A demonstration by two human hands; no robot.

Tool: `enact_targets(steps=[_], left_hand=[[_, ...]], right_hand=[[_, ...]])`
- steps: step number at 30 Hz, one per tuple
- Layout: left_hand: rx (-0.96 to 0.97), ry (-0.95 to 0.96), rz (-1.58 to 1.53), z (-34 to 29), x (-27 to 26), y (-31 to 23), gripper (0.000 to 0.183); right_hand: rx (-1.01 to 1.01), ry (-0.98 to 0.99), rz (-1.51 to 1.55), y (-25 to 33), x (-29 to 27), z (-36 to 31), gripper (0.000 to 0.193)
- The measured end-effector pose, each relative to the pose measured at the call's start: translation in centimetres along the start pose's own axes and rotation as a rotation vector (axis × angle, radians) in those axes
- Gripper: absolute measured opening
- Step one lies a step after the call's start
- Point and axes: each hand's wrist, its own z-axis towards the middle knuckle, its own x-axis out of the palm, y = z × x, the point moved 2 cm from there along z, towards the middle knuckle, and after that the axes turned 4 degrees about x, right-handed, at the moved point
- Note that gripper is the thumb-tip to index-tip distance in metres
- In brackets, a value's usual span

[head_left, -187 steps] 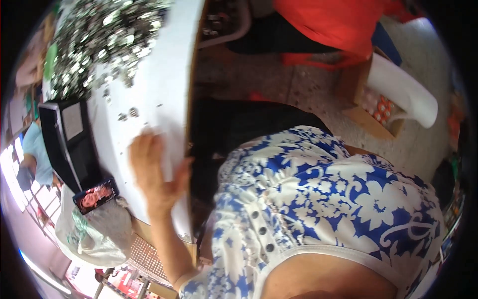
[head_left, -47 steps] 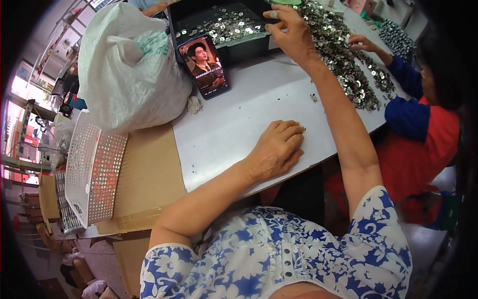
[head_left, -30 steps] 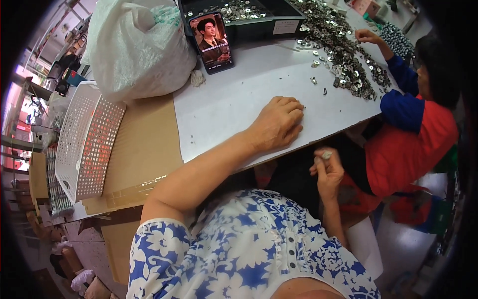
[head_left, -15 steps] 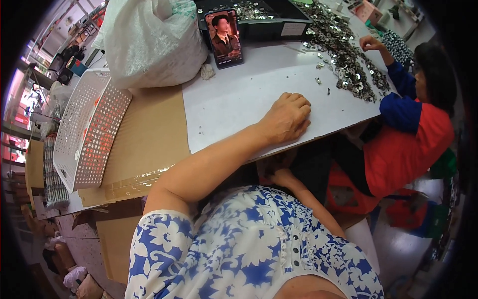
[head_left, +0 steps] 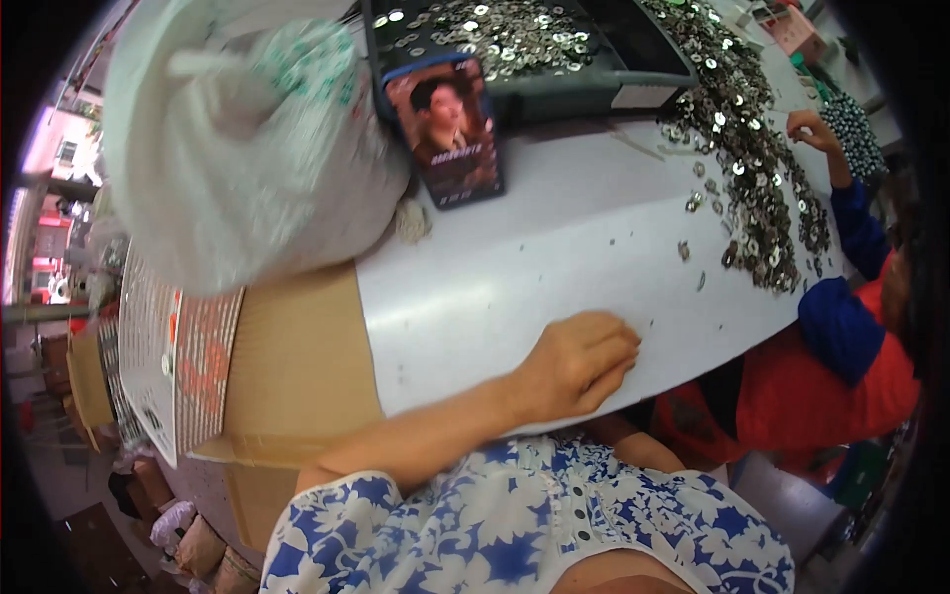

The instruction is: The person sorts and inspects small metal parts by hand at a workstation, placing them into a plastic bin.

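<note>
My left hand (head_left: 579,364) lies on the white sheet (head_left: 465,297) near the table's front edge. Its fingers are curled under, and whatever the palm may hold is hidden. Of my right arm only part of the forearm (head_left: 643,447) shows below the table edge; the hand is out of sight. Beyond my left hand a phone (head_left: 450,134) stands tilted up with a picture of a person on its screen. It leans by a black tray (head_left: 633,79) holding small shiny metal washers (head_left: 515,35).
A heap of metal washers (head_left: 757,148) spreads along the right. A white woven sack (head_left: 257,168) stands at left on cardboard (head_left: 297,346), beside a white perforated basket (head_left: 148,366). At right a co-worker in a red and blue top (head_left: 831,386) has a hand (head_left: 811,129) by the heap.
The view has shifted, so the table, phone and sack appear lower and larger. My left hand still rests on the sheet. My right hand, partly visible before, is now hidden.
</note>
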Motion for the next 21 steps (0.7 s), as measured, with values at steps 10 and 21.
enact_targets(steps=[10,21], left_hand=[[-0.069,0.027,0.048,1.1,-2.3,1.4,0.021],[0.141,0.065,0.304,-0.4,0.4,-0.1,0.018]], right_hand=[[0.017,-0.036,0.131,-2.3,-6.1,1.2,0.061],[-0.222,-0.224,0.313,-3.7,-1.3,-4.3,0.059]])
